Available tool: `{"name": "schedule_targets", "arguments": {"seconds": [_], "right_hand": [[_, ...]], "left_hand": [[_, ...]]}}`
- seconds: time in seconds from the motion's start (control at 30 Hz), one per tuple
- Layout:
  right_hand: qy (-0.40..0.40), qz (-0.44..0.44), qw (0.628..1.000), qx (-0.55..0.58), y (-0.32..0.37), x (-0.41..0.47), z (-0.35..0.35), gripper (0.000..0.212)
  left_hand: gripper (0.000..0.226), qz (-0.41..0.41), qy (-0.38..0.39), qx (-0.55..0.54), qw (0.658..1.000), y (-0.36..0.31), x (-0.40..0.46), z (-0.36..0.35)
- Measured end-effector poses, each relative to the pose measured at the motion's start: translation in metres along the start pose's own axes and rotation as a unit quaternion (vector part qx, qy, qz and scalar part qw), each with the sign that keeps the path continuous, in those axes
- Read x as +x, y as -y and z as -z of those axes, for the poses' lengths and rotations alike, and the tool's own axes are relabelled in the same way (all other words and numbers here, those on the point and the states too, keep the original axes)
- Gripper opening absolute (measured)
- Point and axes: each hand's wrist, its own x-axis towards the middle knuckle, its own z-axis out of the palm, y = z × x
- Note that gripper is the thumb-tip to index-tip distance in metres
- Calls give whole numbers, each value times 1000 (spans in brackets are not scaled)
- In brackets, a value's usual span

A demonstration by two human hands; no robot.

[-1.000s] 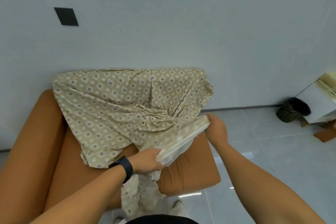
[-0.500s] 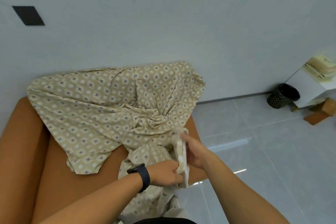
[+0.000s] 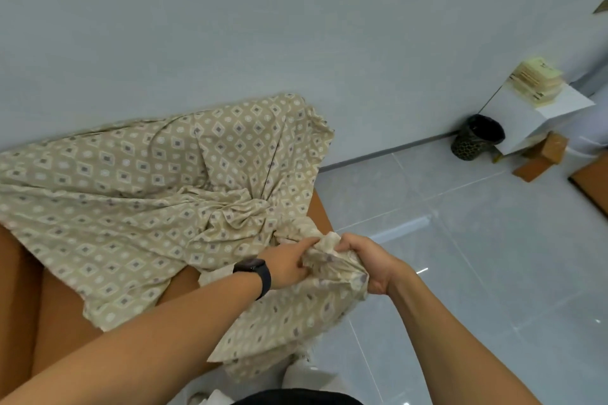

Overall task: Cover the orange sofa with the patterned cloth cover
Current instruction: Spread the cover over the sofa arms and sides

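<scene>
Grey wall (image 3: 296,26) behind orange sofa (image 3: 65,322); patterned cover (image 3: 148,191) draped, bunched edge pinched between both hands' fingers (image 3: 307,245).

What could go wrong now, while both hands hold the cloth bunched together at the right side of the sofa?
1. The left hand and right hand grip one bunched part of the patterned cloth cover; pulling may drag it off the backrest.
2. The orange sofa seat is partly bare, so the cover may end up uneven.
3. Cloth hangs near the shoe; stepping on it seems possible.

Bright even light, floor glare, soft blur, wide-angle distortion
</scene>
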Motion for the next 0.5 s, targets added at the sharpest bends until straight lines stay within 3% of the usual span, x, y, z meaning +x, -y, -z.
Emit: {"name": "schedule_targets", "arguments": {"seconds": [0.1,0.2,0.27,0.4,0.5], "right_hand": [[-29,17,996,-79,9,-14,22,58],[-160,106,970,-145,12,-23,50,37],[-297,175,917,-202,11,-25,67,36],[-401,295,856,-135,10,-31,83,36],[-453,346,820,-61,25,-35,87,36]], "left_hand": [[12,-9,-70,-52,996,-16,24,-12],[19,-27,-207,-160,965,-45,39,1],[17,-107,-254,-178,945,-86,43,23],[12,-276,-288,-160,903,-173,48,47],[27,-270,-247,-194,911,-182,59,31]]}}
